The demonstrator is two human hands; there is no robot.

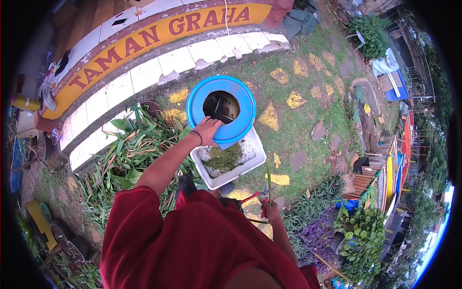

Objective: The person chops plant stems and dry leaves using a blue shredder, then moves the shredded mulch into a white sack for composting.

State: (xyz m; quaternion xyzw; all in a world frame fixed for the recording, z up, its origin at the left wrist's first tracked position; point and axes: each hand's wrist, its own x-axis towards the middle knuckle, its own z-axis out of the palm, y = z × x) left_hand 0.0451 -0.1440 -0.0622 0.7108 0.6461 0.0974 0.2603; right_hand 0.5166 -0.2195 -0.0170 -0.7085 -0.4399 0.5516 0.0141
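Note:
A round blue barrel (196,94) with a wide opening in its top stands in front of me; dark stuff shows inside. My left hand (207,131) grips its near rim, fingers curled over the inner edge. Below the barrel sits a white basin (260,155) with green clippings (225,159) in it. Low at the right, my right hand (272,212) is closed around red-handled pruning shears (264,195), their blades pointing away from me. A long green stem (268,174) rises past the blades by that hand.
A heap of cut long leaves (130,154) lies left of the basin. Behind it runs a white tiled step (173,60) below a yellow lettered wall (144,38). Yellow stepping stones (269,118) dot the grass, and a leafy shrub (361,231) with purple plants (317,236) grows at the right.

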